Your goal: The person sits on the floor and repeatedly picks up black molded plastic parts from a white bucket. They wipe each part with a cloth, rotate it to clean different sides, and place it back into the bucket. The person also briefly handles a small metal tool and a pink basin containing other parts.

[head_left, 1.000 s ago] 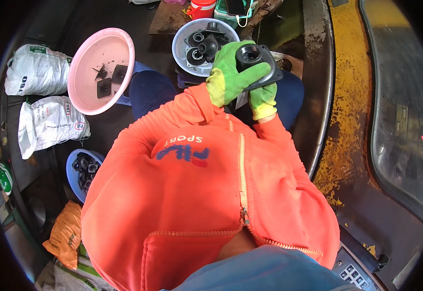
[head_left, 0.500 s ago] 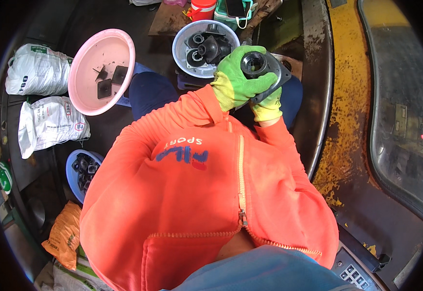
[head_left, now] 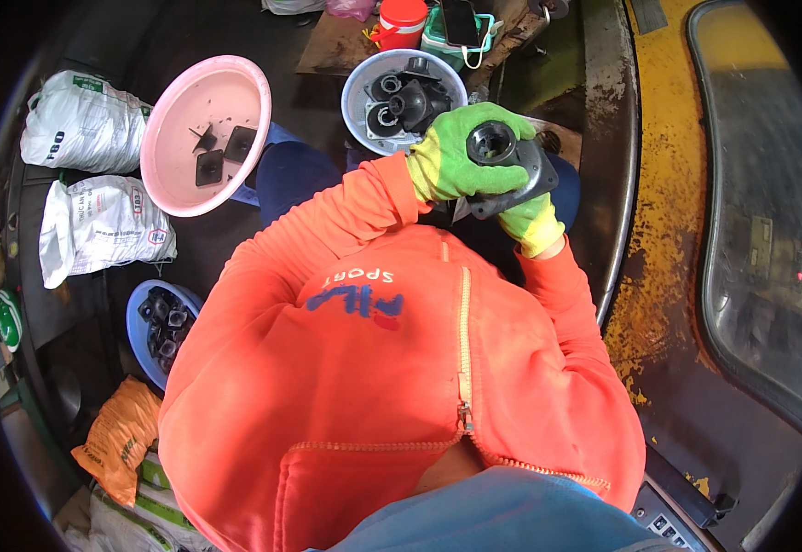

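Both hands wear green and yellow gloves. My left hand (head_left: pixel 454 158) wraps its fingers around the round neck of a black plastic part (head_left: pixel 509 195), which has a flat flange with holes and an open collar on top. My right hand (head_left: pixel 535 226) supports the same part from the right and below. Its fingers are mostly hidden behind the flange. Just beyond my left hand stands a pale blue basin (head_left: pixel 353 101) with several similar black parts (head_left: pixel 412 103) in it.
A pink basin (head_left: pixel 163 175) with a few flat black pieces stands left, beside white sacks (head_left: pixel 83 124). Lower left are a blue basket (head_left: pixel 143 345) of black pieces and an orange bag (head_left: pixel 123 437). A yellow machine (head_left: pixel 668 230) lines the right. A red container (head_left: pixel 402 23) sits at the back.
Both hands have brought the black part slightly right and nearer to me, and its flange now lies at a different tilt. The grip looks the same. The whole view has shifted slightly.
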A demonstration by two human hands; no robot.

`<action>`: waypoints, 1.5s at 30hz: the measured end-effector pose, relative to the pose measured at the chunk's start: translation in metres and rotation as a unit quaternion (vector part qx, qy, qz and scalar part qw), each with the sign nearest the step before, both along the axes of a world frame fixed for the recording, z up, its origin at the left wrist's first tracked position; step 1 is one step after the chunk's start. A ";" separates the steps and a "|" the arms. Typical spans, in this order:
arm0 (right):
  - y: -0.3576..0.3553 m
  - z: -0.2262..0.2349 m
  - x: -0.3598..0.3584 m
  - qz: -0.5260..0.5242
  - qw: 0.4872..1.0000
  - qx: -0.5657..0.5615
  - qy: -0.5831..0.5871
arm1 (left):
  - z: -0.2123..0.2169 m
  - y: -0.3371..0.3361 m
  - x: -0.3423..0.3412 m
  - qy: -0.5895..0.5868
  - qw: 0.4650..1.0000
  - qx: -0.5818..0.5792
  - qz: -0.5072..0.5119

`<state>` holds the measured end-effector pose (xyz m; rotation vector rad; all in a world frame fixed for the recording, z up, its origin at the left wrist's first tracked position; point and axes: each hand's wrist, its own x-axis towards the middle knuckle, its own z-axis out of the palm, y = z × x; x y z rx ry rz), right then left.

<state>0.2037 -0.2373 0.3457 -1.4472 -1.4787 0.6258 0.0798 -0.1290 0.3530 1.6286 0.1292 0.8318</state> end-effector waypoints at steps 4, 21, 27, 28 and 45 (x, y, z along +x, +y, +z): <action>-0.001 0.015 -0.006 0.066 0.998 0.007 0.000 | -0.002 0.009 -0.001 -0.002 0.994 -0.043 -0.096; 0.014 -0.009 -0.018 -0.082 0.991 0.061 0.090 | 0.005 0.000 -0.008 0.028 0.999 -0.013 0.045; 0.012 0.020 -0.016 -0.025 0.989 0.091 -0.113 | 0.002 0.005 -0.011 -0.010 1.000 -0.004 0.001; 0.012 0.023 -0.015 -0.018 0.988 0.086 -0.130 | 0.002 0.006 -0.010 -0.017 1.000 -0.018 -0.005; 0.003 -0.001 -0.019 0.141 0.979 0.068 -0.133 | -0.001 0.033 -0.012 -0.030 0.934 -0.018 -0.355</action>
